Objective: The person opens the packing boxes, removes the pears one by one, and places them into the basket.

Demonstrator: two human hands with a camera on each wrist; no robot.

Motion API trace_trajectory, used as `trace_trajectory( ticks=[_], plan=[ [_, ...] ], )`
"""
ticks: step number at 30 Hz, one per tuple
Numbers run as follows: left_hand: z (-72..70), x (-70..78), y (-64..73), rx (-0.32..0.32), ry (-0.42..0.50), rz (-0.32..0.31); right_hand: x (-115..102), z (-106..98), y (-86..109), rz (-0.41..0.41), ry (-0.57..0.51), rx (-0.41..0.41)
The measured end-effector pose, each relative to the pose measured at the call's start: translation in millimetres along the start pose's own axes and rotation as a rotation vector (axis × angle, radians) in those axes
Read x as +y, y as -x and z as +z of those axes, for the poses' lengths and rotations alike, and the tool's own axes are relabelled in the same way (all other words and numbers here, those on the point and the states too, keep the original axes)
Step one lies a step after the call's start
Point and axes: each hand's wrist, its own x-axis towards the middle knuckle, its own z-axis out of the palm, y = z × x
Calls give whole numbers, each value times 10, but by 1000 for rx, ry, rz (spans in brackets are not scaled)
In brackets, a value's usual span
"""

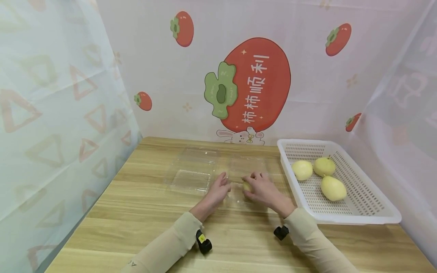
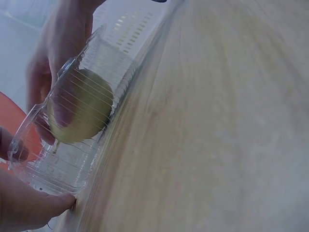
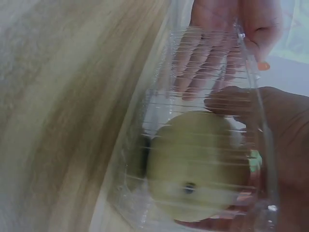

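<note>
An open clear plastic clamshell box [image 1: 194, 178] lies on the table, its two halves side by side. In its right half is a yellow-green pear [image 1: 247, 186], which my right hand [image 1: 264, 191] grips from above. Through the ribbed plastic wall, the left wrist view shows the pear [image 2: 87, 106] on its side, stem toward the left hand. My left hand [image 1: 218, 189] holds the box's near-left edge, its thumb [image 2: 57, 204] low by the corner. The right wrist view shows the pear's dark blossom end [image 3: 189, 187] through the plastic.
A white perforated plastic basket [image 1: 365, 218] stands to the right with three pears inside, one of them [image 1: 334, 188] nearest the front. The wooden table [image 1: 136, 227] meets a printed cloth backdrop behind and at both sides.
</note>
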Motion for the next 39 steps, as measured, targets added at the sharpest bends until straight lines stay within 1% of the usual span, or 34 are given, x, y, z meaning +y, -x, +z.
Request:
trace_trajectory(
  ticks=[2, 5, 9, 15, 19, 25, 30, 35, 39],
  plan=[
    [0, 2, 3, 1, -6, 4, -13, 7, -18, 18, -28, -44],
    [3, 1, 3, -2, -12, 10, -22, 21, -50, 22, -31, -83],
    [0, -3, 9, -9, -12, 8, -24, 40, -94, -9, -12, -94],
    [-9, -10, 14, -17, -12, 10, -31, 47, -161, -66, -25, -117],
    [-6, -17, 6, -14, -11, 13, -28, 39, -213, -75, -17, -138],
    [5, -26, -4, -14, -22, 9, -33, -41, -233, -57, 21, -162],
    [7, -25, 7, -12, -14, 5, -50, -119, -224, -47, 59, -163],
    [10, -28, 1, -12, -15, 14, -75, -216, -221, -25, 61, -176],
    [9, -26, -4, -11, -16, 11, -76, -329, -212, -38, 55, -173]
  ],
)
